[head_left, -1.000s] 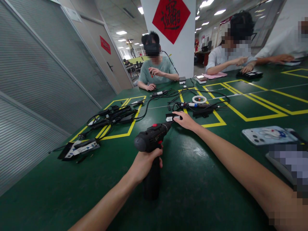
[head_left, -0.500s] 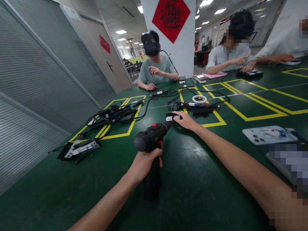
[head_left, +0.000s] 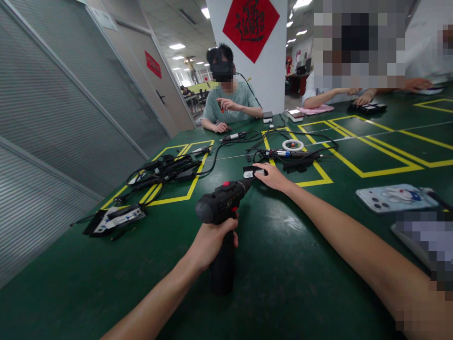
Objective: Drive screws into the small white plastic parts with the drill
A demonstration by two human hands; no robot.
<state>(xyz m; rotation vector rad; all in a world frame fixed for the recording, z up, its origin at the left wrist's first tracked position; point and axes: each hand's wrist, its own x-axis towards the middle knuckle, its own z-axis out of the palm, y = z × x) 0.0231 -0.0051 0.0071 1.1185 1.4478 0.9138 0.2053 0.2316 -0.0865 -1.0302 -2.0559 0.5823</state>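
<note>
My left hand is wrapped around the grip of a black cordless drill with red buttons. The drill stands upright, its chuck pointing forward and slightly right. Just beyond the chuck, my right hand grips a small black-and-white piece, fingers bent over its right side. Its exact kind cannot be made out. The drill's tip is close to this piece, but whether they touch is unclear.
Black cables and adapters lie on the green table to the left, near a small packet. Ahead are a soldering-iron-like tool and a white ring. A phone lies right. Several people sit across the table.
</note>
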